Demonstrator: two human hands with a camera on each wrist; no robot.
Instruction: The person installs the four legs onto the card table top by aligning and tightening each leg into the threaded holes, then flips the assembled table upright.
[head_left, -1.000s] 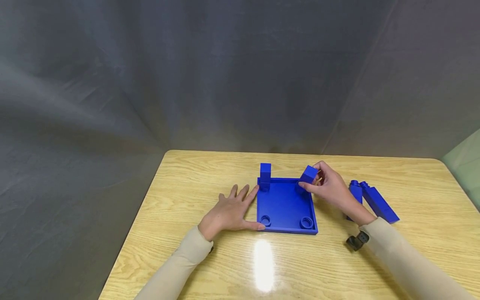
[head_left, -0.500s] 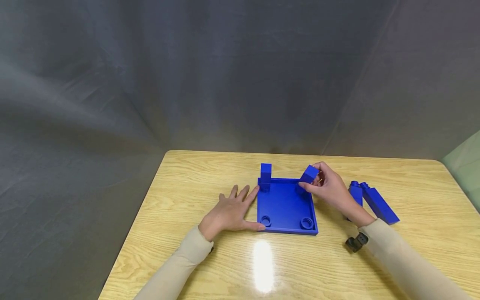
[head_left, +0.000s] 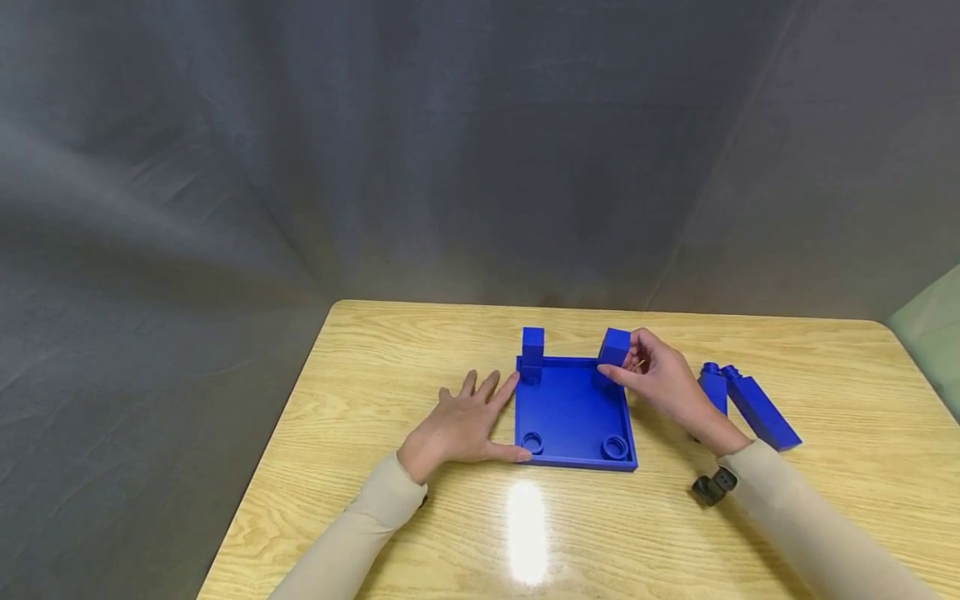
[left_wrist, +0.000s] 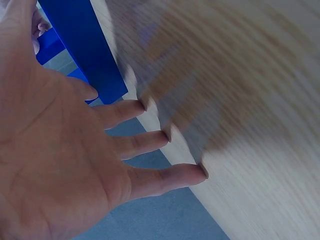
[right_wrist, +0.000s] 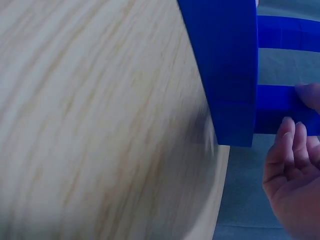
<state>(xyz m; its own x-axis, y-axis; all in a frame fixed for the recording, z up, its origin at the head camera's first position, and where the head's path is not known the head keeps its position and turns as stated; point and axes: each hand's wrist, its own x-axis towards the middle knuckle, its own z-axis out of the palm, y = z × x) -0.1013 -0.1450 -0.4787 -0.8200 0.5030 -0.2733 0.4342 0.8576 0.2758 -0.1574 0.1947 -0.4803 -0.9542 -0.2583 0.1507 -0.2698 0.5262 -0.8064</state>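
Observation:
A shallow blue square plate point(head_left: 566, 412) with raised edges lies on the table. At its back right corner, my right hand point(head_left: 660, 379) pinches a blue square post point(head_left: 615, 343) between thumb and fingers; the post stands upright there, its foot partly hidden. Another blue post point(head_left: 532, 348) stands at the back left corner. Round threaded-looking sockets, such as the front right one point(head_left: 615, 447), show at the two front corners. My left hand point(head_left: 459, 421) is spread beside the plate's left edge, thumb at the front left corner. In the left wrist view its fingertips point(left_wrist: 187, 172) meet the wood.
Two loose blue posts lie to the right of my right wrist, one partly behind the forearm point(head_left: 714, 387) and one slanting point(head_left: 761, 410), both with round knobbed ends. The wooden table point(head_left: 382, 358) ends at a dark grey curtain point(head_left: 480, 167) behind.
The post in my right hand has turned, its top face now squarer to the plate and slightly to the left. My left hand stays at the plate's edge.

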